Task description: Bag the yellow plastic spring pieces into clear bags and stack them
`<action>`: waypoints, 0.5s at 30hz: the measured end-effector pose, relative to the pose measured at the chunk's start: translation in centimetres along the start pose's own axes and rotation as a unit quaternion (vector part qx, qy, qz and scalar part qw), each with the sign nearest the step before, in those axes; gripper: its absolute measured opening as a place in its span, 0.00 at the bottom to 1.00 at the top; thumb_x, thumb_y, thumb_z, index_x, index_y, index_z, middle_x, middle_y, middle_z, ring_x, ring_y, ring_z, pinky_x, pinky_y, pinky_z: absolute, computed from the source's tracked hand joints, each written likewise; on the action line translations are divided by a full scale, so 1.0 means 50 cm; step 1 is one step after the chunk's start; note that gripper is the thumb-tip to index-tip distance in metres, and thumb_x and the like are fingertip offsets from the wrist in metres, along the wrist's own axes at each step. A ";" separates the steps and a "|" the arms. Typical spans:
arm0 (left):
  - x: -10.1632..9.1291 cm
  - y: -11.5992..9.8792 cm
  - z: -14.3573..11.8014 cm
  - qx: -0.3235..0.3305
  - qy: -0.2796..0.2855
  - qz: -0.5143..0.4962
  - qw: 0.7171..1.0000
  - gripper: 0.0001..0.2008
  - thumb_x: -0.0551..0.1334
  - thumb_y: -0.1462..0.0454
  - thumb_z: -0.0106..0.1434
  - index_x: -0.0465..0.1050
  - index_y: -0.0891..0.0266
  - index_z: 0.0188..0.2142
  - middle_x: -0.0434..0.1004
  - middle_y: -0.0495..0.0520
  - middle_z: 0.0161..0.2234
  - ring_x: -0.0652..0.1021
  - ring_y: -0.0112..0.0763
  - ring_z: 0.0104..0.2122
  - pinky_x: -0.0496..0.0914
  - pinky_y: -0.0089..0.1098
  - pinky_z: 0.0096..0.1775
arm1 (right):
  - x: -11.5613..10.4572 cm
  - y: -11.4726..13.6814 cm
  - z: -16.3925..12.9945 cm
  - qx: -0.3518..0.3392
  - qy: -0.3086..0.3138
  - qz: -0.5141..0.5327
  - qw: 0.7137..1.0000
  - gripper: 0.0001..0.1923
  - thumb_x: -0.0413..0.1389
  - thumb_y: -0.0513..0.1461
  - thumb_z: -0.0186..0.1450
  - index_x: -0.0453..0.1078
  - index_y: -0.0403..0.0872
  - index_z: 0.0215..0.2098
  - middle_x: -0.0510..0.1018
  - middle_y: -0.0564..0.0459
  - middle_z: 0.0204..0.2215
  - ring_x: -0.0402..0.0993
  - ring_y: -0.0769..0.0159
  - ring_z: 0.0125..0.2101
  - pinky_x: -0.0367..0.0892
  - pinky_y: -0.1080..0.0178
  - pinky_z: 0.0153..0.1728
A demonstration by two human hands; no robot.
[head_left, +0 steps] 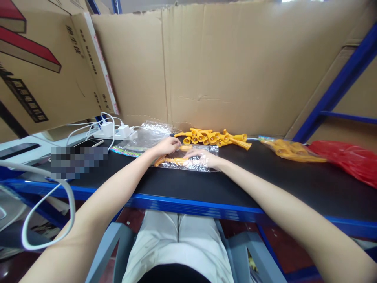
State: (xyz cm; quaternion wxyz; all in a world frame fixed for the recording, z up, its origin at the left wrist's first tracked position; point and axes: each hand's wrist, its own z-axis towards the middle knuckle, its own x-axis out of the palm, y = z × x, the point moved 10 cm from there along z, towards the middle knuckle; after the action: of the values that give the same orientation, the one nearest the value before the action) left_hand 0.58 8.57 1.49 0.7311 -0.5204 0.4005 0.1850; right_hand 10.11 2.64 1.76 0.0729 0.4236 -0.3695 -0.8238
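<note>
A clear plastic bag [193, 164] lies flat on the black table top [265, 184], with yellow-orange plastic pieces [173, 160] inside it. My left hand [167, 146] rests on the bag's far left end, fingers curled at a yellow piece [186, 147] by the opening. My right hand [203, 155] lies flat on top of the bag, fingers pointing left and pressing the plastic down. Just behind both hands is a loose heap of yellow plastic pieces [213, 137].
A stack of clear bags [145, 137] lies left of the heap. A filled bag of yellow pieces [290, 150] and a red plastic bag [347, 159] sit at the right. A power strip with white chargers [113, 130] and cables is at the back left. Cardboard walls [229, 67] stand behind.
</note>
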 end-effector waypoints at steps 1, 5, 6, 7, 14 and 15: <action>0.003 0.003 0.000 -0.003 0.004 -0.007 1.000 0.12 0.53 0.64 0.59 0.69 0.66 0.40 0.64 0.48 0.19 0.65 0.20 0.15 0.59 0.23 0.20 | 0.002 0.004 0.001 -0.005 0.001 -0.001 1.000 0.11 0.57 0.41 0.56 0.74 0.48 0.36 0.75 0.49 0.41 0.68 0.62 0.44 0.58 0.53 0.49; 0.012 0.012 0.004 -0.005 0.020 -0.024 0.999 0.12 0.54 0.63 0.59 0.68 0.66 0.41 0.64 0.48 0.18 0.66 0.21 0.15 0.60 0.23 0.20 | -0.005 0.002 -0.001 0.045 0.004 -0.014 0.999 0.13 0.56 0.40 0.55 0.73 0.47 0.40 0.74 0.49 0.43 0.68 0.60 0.45 0.58 0.53 0.50; 0.012 0.015 0.005 -0.007 0.021 -0.025 0.999 0.12 0.54 0.64 0.59 0.68 0.66 0.41 0.65 0.48 0.18 0.66 0.21 0.15 0.60 0.23 0.20 | -0.016 -0.002 -0.003 0.068 -0.005 -0.026 0.997 0.14 0.56 0.41 0.55 0.73 0.47 0.40 0.74 0.49 0.42 0.69 0.60 0.44 0.59 0.53 0.49; 0.011 0.019 0.006 -0.012 0.021 -0.022 0.999 0.12 0.53 0.64 0.59 0.68 0.66 0.41 0.65 0.48 0.18 0.66 0.21 0.15 0.60 0.24 0.20 | -0.035 -0.008 -0.007 0.092 -0.024 -0.042 0.995 0.15 0.56 0.41 0.55 0.73 0.46 0.40 0.75 0.48 0.41 0.70 0.60 0.43 0.61 0.54 0.47; -0.010 0.044 0.004 -0.040 0.008 0.008 0.999 0.13 0.54 0.66 0.58 0.68 0.66 0.42 0.67 0.49 0.19 0.67 0.22 0.16 0.59 0.24 0.20 | -0.322 -0.067 -0.147 0.275 -0.339 -0.347 0.830 0.13 0.50 0.42 0.58 0.73 0.44 0.29 0.77 0.46 0.29 0.72 0.58 0.34 0.64 0.58 0.37; -0.011 0.045 0.004 -0.041 0.007 0.009 0.999 0.13 0.54 0.65 0.58 0.68 0.66 0.42 0.68 0.49 0.20 0.66 0.22 0.16 0.59 0.25 0.20 | -0.352 -0.086 -0.176 0.312 -0.351 -0.372 0.800 0.13 0.50 0.42 0.57 0.73 0.44 0.31 0.77 0.45 0.31 0.72 0.58 0.34 0.64 0.58 0.37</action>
State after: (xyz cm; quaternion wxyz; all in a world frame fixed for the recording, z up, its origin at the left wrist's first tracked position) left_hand -1.22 9.71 0.56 0.7046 -0.5477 0.4022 0.2046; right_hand 28.69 8.53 6.97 -0.5104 0.2101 -0.4207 -0.7200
